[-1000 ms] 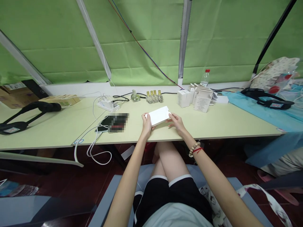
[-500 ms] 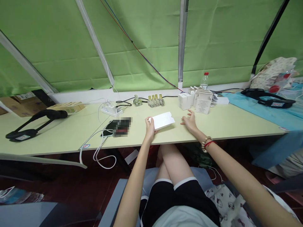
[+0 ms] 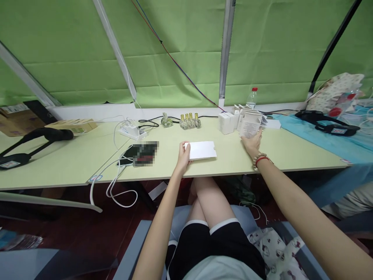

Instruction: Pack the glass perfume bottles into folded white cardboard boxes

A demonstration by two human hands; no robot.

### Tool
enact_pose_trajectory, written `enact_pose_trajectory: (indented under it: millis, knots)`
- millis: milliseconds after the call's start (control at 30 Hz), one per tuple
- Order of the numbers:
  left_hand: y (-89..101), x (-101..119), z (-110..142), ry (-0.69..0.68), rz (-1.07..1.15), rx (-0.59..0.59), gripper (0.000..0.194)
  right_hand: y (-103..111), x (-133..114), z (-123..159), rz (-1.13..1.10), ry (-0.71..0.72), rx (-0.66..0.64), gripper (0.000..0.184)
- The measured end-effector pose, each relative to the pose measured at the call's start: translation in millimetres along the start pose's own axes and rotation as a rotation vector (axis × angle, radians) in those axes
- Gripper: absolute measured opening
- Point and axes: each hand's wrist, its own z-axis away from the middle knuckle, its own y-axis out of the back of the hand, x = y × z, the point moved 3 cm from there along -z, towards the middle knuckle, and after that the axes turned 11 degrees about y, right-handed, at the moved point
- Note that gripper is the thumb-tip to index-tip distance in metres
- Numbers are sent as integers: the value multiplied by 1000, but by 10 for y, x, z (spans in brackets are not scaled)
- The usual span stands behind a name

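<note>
Between the thumb and fingers of my left hand [image 3: 183, 156] is a flat, folded white carton [image 3: 203, 150], held level just above the table near its front edge. To the right, my right hand [image 3: 251, 144] has its thumb and fingers on both sides of a white box with small print [image 3: 250, 123], which tilts slightly; its lower part is partly hidden by the hand. Directly left of that box stand closed white boxes [image 3: 226, 123]. Farther left sit several small glass bottles with gold necks [image 3: 190, 122] and a rounder glass bottle [image 3: 166, 120].
A water bottle with a red cap [image 3: 252, 98] stands behind the boxes. On the left lie a dark tablet-like device [image 3: 128, 154], white cables, a power strip [image 3: 132, 132] and a black headset-like strap [image 3: 37, 144]. Blue cloth [image 3: 317, 140] covers the table's right side.
My right hand has moved right and closed around the printed white box, which now leans a little. My left hand has turned the flat carton more level.
</note>
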Motion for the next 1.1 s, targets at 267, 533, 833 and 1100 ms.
enact_pose_trajectory:
  millis: [267, 533, 833, 1100]
  knots:
    - [-41, 26, 5, 19, -10, -48, 27, -29, 70, -35, 13, -35, 79, 75]
    - [-21, 20, 33, 43, 1, -47, 26, -27, 38, -6, 14, 89, -93, 80]
    - [-7, 24, -14, 90, 95, -20, 27, -28, -19, 70, 87, 164, -220, 44]
    - [-25, 35, -23, 210, 365, -31, 35, -125, -381, 425, 108, 594, -575, 43]
